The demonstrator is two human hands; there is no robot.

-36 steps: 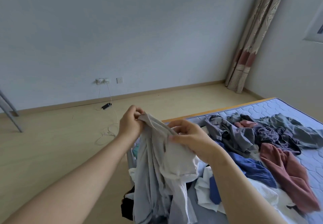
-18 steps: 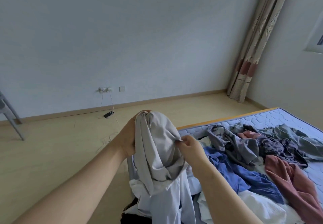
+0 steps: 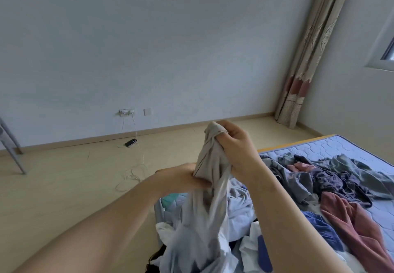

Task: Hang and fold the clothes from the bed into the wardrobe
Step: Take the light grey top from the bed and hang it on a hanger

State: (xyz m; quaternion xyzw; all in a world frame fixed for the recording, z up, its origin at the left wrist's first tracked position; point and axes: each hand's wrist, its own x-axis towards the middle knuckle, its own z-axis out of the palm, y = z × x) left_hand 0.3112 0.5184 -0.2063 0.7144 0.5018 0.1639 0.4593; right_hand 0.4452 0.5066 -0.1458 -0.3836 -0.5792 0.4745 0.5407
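Lower right of the frame: quilted blue mattress [image 3: 332, 147] strewn with rumpled clothes [image 3: 341, 179]. Beyond it, pale floor [image 3: 64, 187], bare wall [image 3: 149, 49], curtain [image 3: 309, 59] at upper right. At centre, right hand [image 3: 234, 145] raised, fingers curled tight round the top of a grey garment [image 3: 211, 166]. Just below, to the left, left hand [image 3: 185, 179] clenched on the same cloth. Hangs from both fists toward bottom centre.

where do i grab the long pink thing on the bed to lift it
Best grip: the bunched middle of the pink garment, from above. It lies as a long strip on the mattress, middle uncovered. Its far end meets the dark grey pile, so pulling there would probably drag others. The left hand and right hand grip the grey garment.
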